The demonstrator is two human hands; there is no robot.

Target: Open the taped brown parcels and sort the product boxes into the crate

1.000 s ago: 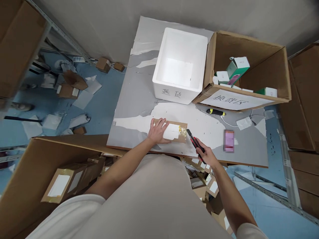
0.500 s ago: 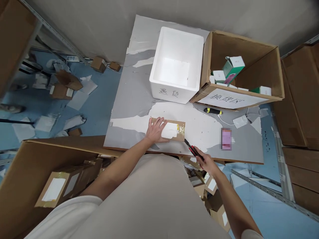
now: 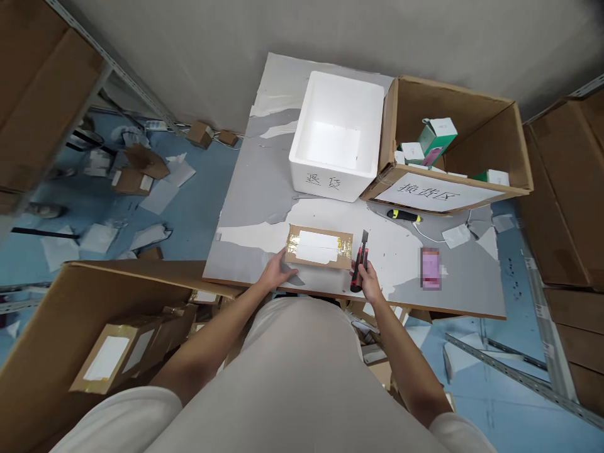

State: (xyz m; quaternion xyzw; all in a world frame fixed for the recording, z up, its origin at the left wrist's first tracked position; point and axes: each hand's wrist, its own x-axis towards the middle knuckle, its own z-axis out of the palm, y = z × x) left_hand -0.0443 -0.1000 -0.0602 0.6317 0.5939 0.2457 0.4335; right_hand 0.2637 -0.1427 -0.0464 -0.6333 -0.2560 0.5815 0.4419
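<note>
A small taped cardboard box (image 3: pixel 318 246) with a white label lies in front of me near the table's front edge. My left hand (image 3: pixel 277 272) grips its left end, thumb at the near corner and fingers along the side. In my right hand (image 3: pixel 369 282) is a black and red utility knife (image 3: pixel 360 264), its blade pointing away from me. Some fingers of that hand reach to the box's right end, partly hidden behind the knife. Whether the box is slightly raised off the table, I cannot tell.
Behind stand a white foam box (image 3: pixel 337 179) and a large carton (image 3: pixel 453 192) holding green-white boxes. A yellow-black tool (image 3: pixel 404 216) and a blurred pink item (image 3: pixel 431 268) lie to the right. An open carton of parcels (image 3: pixel 141 270) is at lower left.
My left hand has moved from the box's top to its left end. My right hand has turned the knife from the box's near right corner to point away, and now reaches the right end.
</note>
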